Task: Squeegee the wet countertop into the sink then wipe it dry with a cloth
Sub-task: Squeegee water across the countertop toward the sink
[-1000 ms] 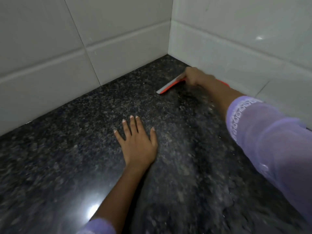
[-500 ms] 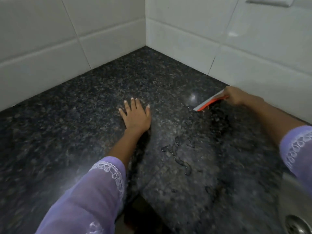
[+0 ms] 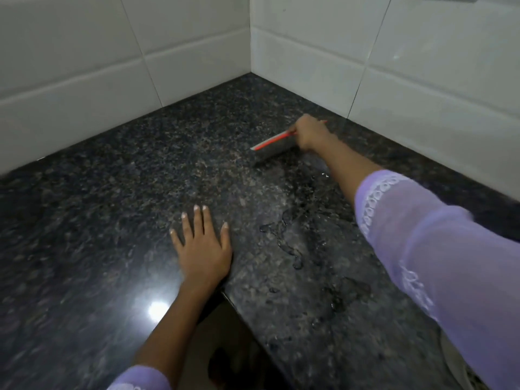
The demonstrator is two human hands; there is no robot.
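I see my right hand reaching far out toward the back corner, its fingers curled tight around the squeegee. The squeegee has a red and white top edge and a grey blade, blurred, whose lower edge looks to meet the dark speckled countertop; I cannot tell how firmly it presses. It sits near the right-hand run of white wall tiles, a little in from the corner where the two walls meet.

My left hand lies flat on the countertop, palm down, fingers spread and holding nothing. It rests close to the inner front edge of the stone, well apart from the squeegee.

Between my two arms, a thin trail of water winds over the stone, with more wet patches nearer the front edge on the right side. A bright light glare shows on the stone beside my left forearm. Both arms wear lilac sleeves with white lace trim at the cuff.
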